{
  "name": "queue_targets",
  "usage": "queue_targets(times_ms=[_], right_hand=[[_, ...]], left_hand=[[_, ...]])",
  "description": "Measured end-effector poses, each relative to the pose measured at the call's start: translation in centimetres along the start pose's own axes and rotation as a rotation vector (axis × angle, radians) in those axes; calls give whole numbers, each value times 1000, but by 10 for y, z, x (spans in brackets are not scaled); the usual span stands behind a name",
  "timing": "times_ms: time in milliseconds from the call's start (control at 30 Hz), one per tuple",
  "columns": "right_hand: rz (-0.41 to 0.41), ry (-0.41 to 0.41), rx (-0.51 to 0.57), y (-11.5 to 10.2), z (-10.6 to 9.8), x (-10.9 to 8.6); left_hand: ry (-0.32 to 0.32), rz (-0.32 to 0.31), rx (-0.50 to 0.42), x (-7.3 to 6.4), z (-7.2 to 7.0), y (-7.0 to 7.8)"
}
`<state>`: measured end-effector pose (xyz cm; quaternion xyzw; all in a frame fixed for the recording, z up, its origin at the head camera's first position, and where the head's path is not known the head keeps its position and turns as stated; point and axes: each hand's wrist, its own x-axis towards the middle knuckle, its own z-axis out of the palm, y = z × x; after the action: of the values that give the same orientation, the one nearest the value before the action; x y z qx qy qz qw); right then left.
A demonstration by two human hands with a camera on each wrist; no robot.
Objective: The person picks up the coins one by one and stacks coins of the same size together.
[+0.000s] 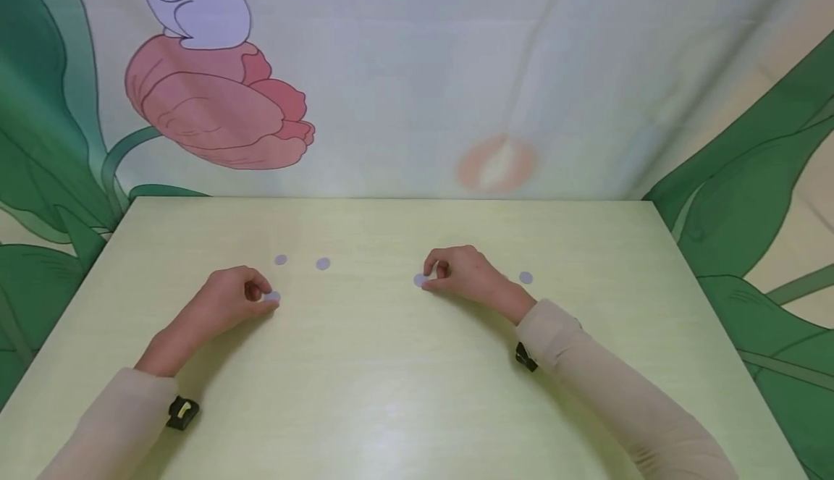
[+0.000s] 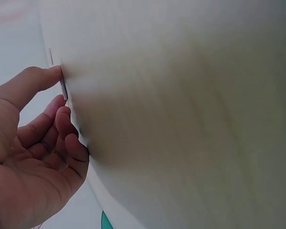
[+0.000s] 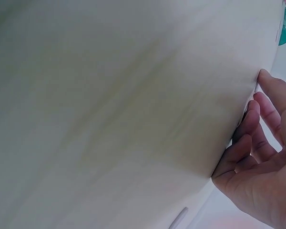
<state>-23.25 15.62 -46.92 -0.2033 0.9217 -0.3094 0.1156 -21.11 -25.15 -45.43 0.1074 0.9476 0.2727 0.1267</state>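
On the left side of the table, my left hand (image 1: pixel 233 296) pinches a small pale purple disc (image 1: pixel 274 297) between thumb and fingertips, low at the tabletop. In the left wrist view that disc (image 2: pixel 64 89) appears edge-on beneath the thumb, the other fingers curled close to the surface. Right of the table's middle, my right hand (image 1: pixel 470 274) has thumb and forefinger at the edges of a similar disc (image 1: pixel 420 280). The right wrist view shows my right hand (image 3: pixel 262 138) with its curled fingers against the tabletop; its disc is mostly hidden there.
Two more discs lie beyond the left hand, one on the left (image 1: pixel 281 259) and one nearer the middle (image 1: pixel 323 263). Another disc (image 1: pixel 525 277) lies behind the right wrist. The pale table (image 1: pixel 365 364) ends at a printed curtain (image 1: pixel 391 89).
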Motion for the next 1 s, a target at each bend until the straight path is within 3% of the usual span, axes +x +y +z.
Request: queue_targets(times_ms=[433, 700, 1000], right_hand=[[5, -7, 1, 0, 1, 1], [8, -10, 2, -1, -1, 1], [28, -20, -5, -2, -1, 1]], left_hand=[[13, 48, -5, 4, 1, 5], [26, 45, -28, 12, 2, 17], [43, 109, -27, 19, 4, 24]])
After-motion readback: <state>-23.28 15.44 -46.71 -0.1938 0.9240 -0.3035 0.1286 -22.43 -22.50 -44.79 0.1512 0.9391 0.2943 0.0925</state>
